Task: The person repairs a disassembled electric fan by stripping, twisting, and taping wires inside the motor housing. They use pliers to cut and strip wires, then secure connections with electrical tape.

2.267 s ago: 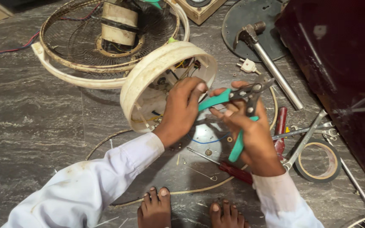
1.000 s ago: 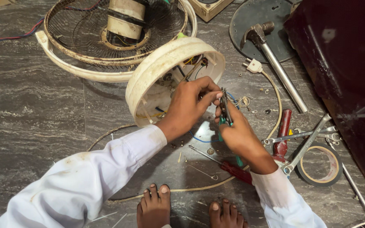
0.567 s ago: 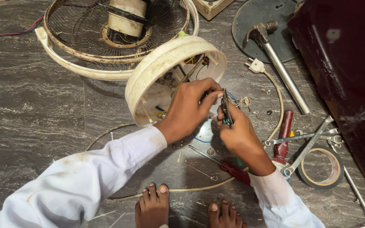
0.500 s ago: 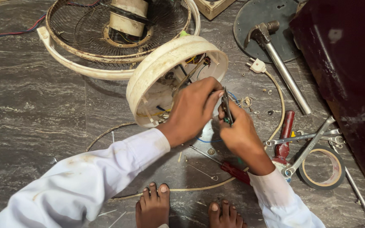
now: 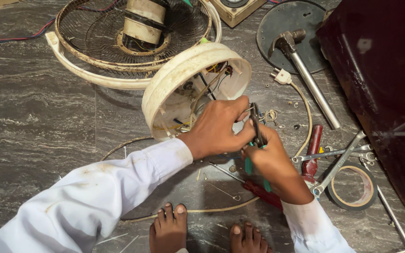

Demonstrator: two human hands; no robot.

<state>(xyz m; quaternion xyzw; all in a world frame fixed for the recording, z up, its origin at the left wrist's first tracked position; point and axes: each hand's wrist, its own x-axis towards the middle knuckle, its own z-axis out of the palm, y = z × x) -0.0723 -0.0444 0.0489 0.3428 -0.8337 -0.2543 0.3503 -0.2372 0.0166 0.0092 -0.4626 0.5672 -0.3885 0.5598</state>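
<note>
A cream round fan base housing lies tilted on the floor, its open side showing coloured wires. My left hand reaches to its rim and pinches a thin wire near the plier jaws. My right hand grips green-handled pliers, jaws pointing up beside the left fingers. Both hands touch each other just right of the housing.
A rusty fan guard with a motor lies behind. To the right are a fan stand pole on a round plate, a white plug, spanners, a tape roll, red-handled screwdrivers and a dark red cabinet. My bare feet sit below.
The pliers went from lying open across my right hand to standing upright at the wire. Both hands have drawn together at the housing rim and stay almost still.
</note>
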